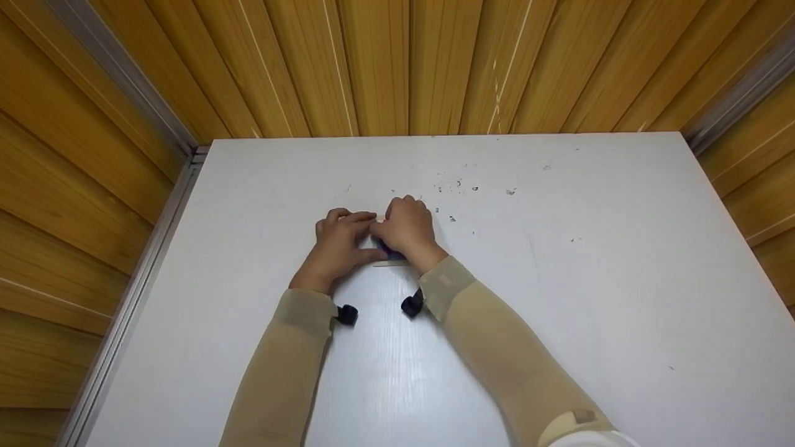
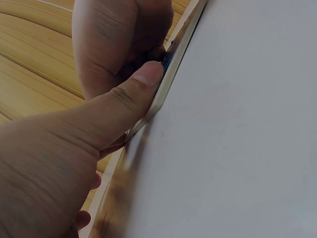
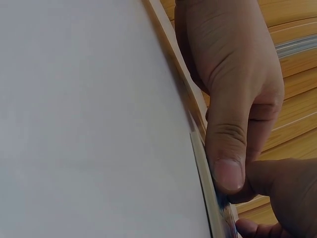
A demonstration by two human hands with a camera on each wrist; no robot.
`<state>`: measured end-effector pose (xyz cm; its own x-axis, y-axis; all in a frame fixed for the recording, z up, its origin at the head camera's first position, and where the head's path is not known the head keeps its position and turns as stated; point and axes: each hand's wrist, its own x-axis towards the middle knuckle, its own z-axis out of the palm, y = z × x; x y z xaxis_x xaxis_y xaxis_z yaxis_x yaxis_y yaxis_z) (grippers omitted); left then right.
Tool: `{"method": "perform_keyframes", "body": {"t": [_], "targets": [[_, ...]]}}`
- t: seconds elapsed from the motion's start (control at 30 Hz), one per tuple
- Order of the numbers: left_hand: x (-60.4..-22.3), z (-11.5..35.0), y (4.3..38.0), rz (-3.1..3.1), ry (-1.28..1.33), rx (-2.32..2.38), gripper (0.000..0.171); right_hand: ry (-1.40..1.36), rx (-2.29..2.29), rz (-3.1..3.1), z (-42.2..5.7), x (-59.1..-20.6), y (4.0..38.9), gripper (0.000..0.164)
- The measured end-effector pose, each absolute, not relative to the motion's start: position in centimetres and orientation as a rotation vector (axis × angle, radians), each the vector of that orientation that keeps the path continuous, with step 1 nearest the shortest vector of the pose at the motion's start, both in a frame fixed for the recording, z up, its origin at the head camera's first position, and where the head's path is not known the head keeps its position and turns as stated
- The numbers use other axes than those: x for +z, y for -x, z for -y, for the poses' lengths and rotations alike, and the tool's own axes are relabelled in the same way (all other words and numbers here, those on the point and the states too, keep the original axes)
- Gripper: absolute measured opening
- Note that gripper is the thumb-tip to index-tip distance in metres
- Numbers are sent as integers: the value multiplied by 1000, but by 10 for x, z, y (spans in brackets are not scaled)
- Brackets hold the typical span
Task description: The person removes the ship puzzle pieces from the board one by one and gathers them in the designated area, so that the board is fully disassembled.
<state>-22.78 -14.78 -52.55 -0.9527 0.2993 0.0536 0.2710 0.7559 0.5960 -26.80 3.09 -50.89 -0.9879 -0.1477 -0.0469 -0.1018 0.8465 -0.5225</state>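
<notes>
A thin flat board [image 1: 390,264] with a pale edge and a dark blue, patterned top lies on the white table, mostly hidden under both hands. My left hand [image 1: 341,242] is at its left side, thumb straight and pressing the top near the edge; the index finger reaches towards the far side. My right hand [image 1: 408,230] lies over the board with its fingers curled down close to the left thumb. In the right wrist view the pale edge of the board [image 3: 207,186] shows beside the left thumb [image 3: 229,173]. What lies beneath the right fingertips is hidden.
The white table [image 1: 559,310] bears dark scuff marks [image 1: 459,186] beyond the hands. Yellow wooden slat walls [image 1: 372,68] stand at the back and sides, with metal rails at the corners. A small black wrist camera [image 1: 348,315] hangs at the left cuff. A white round object [image 1: 590,439] shows at bottom right.
</notes>
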Motion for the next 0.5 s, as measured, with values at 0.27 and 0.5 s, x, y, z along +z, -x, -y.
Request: {"method": "perform_keyframes", "body": {"t": [0.27, 0.5], "targets": [[-526, 148, 228, -2891, -454, 988, 60, 223, -840, -2964, -30, -516, 269, 38], [-525, 148, 228, -2892, -441, 954, 67, 283, -969, -2869, -41, -517, 274, 33]]}}
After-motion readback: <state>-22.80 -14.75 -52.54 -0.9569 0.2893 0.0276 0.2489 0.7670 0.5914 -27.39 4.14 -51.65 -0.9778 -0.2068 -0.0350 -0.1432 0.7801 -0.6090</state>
